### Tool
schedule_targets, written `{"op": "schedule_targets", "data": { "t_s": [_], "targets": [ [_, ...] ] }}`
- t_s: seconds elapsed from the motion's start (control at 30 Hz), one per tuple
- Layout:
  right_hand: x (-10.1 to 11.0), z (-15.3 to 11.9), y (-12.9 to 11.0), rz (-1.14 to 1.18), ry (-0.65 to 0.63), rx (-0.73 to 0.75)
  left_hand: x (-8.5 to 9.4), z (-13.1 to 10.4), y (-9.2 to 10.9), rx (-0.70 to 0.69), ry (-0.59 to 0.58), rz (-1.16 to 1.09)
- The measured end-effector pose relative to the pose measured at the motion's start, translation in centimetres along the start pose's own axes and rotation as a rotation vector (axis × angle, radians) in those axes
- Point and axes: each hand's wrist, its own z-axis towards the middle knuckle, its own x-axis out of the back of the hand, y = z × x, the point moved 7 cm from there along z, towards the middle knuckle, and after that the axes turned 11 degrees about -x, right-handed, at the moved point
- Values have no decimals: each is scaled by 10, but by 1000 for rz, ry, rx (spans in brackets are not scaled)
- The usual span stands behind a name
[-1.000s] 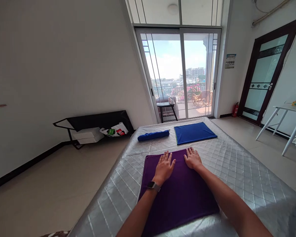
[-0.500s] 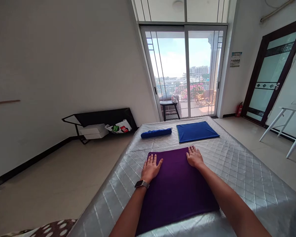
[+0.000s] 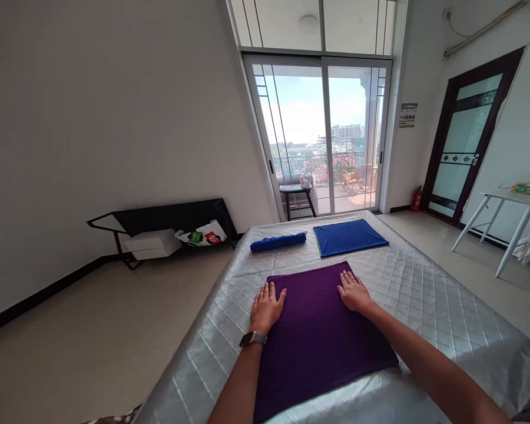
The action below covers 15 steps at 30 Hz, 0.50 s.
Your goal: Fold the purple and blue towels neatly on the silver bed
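Note:
A purple cloth (image 3: 318, 335) lies flat on a silver quilted mattress (image 3: 424, 306). My left hand (image 3: 266, 307), with a watch (image 3: 252, 338) at the wrist, rests palm down on the cloth's left edge near its far corner. Across from it, my right hand (image 3: 353, 291) lies flat on the right edge near the other far corner. Both hands have their fingers stretched out and hold nothing. Beyond them are a rolled blue cloth (image 3: 278, 242) on the left and a flat, folded-looking blue cloth (image 3: 350, 237) on the right.
A black low rack (image 3: 172, 218) with white boxes (image 3: 150, 244) and a printed bag (image 3: 205, 234) stands by the left wall. A dark stool (image 3: 295, 189) is before the sliding glass door (image 3: 329, 135). At right stands a white table (image 3: 507, 194) with a tissue pack (image 3: 524, 187).
The view has turned a little to the right. My right hand has slid slightly nearer along the purple cloth's right edge. My left hand stays on the left edge.

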Motion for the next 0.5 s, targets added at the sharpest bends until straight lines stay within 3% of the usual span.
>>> {"op": "schedule_targets", "data": {
  "t_s": [0.1,0.17,0.27,0.33,0.4,0.47,0.5],
  "targets": [
    [-2,-9,3,-7,2,12,12,0,7,-22,60,27],
    [0,-11,2,-4,4,10,23,-1,29,-81,104,29],
    [2,-11,1,14,1,8,30,-5,97,-304,108,-32],
    [2,-11,2,21,9,18,26,-10,153,-488,77,-76],
    [2,-12,2,20,22,38,19,-14,195,-574,40,-88],
    [3,-12,2,19,32,56,13,-16,216,-585,24,-87],
    [3,-13,2,20,36,60,12,-17,217,-576,22,-87]
  ]
}}
